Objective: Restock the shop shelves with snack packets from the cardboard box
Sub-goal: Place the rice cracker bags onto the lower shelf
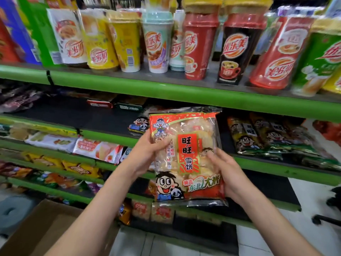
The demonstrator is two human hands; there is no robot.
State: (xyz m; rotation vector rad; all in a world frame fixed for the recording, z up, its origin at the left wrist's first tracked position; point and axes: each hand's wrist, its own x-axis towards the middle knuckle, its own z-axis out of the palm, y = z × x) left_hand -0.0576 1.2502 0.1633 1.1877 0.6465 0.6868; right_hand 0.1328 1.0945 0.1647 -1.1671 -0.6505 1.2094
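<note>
The green shelves (184,93) fill most of the view, and five of their green edges show, one under the other. On the top one stand about ten tall drink cups (200,45) in a row, red, yellow, white, mint, black and green, some tipped over a little. The shelf just under the cups has a dark bare patch on its left part and a pile of dark snack bags (262,137) on its right part. The shelves below that hold more flat packets (96,150), too many and too blurry to count. One cardboard box (36,230) sits on the floor under the shelves, at the bottom left, and what is in it cannot be seen. Pale floor tiles (304,241) show beside the shelves at the bottom right. One red and clear snack packet (186,156) is held upright in front of the shelf under the cups. The left hand (147,152) holds its left side, thumb on the front and fingers curled behind. The right hand (227,172) holds its right lower side, fingers bent round the edge.
</note>
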